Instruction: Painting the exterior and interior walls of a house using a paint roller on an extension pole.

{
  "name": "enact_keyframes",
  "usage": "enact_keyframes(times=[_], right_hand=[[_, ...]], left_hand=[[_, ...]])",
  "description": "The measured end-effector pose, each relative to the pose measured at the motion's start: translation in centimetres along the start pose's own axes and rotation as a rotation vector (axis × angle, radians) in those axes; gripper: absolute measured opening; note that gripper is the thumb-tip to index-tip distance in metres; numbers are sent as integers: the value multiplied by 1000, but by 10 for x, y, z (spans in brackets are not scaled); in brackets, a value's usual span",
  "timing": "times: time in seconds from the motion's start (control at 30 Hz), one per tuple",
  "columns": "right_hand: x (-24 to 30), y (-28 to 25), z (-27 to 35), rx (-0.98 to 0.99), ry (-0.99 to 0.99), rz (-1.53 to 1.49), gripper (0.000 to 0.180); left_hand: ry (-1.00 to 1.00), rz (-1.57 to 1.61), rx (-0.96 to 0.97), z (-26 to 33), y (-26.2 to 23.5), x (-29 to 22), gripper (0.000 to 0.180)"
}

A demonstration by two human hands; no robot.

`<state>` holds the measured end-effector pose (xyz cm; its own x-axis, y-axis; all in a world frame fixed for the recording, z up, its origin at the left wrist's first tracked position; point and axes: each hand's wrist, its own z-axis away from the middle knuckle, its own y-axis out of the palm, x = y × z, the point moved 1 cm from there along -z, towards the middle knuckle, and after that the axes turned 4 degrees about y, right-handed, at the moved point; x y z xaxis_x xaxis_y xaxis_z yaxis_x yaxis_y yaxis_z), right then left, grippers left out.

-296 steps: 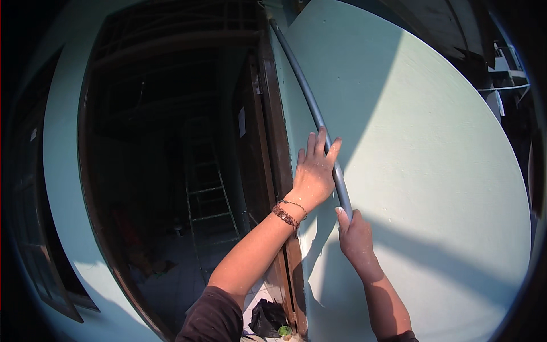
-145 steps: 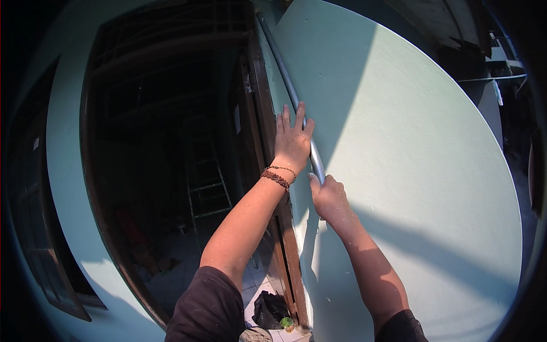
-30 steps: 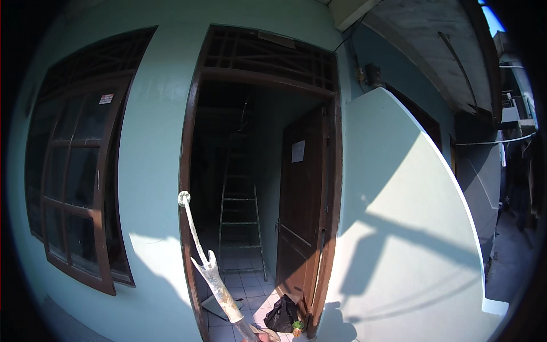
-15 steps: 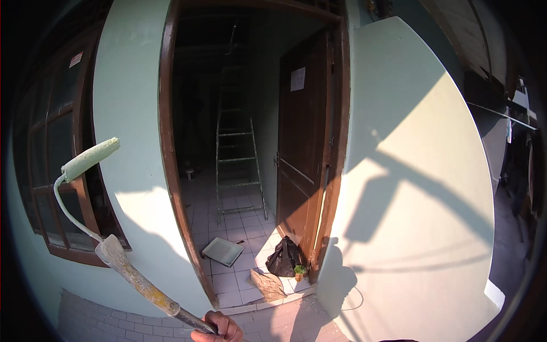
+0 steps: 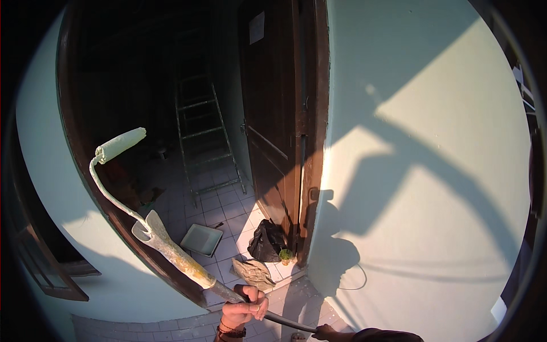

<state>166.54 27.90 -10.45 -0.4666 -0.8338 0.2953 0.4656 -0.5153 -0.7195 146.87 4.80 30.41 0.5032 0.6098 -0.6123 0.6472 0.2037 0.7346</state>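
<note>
The paint roller (image 5: 121, 145) is at the left of the frame, its pole (image 5: 288, 323) slanting down to the lower middle. The left hand (image 5: 245, 308) is wrapped around the pole; the right hand (image 5: 326, 332) grips its end near the bottom edge. Left of centre, a tray (image 5: 201, 240) lies on the tiled floor (image 5: 231, 211).

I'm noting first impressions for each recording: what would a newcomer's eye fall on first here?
Probably the pale roller, left of centre against the dark doorway, its pole held near the bottom by the left hand and right hand. Then the bold shadows across the sunlit wall at right.
</note>
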Motion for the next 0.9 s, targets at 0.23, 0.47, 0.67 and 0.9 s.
enact_keyframes(times=[0.23, 0.47, 0.67, 0.9], right_hand=[[-49, -32, -13, 110, 230, -22, 47], [-47, -21, -5, 275, 292, 49, 47], [-6, -37, -39, 335, 356, 95, 44], [77, -106, -81, 152, 404, -183, 40]], left_hand=[[36, 22, -82, -62, -74, 39, 19], [-45, 63, -351, -87, -145, 49, 16], [-65, 108, -558, -107, -233, 25, 18], [-79, 22, -883, -171, -310, -29, 18]])
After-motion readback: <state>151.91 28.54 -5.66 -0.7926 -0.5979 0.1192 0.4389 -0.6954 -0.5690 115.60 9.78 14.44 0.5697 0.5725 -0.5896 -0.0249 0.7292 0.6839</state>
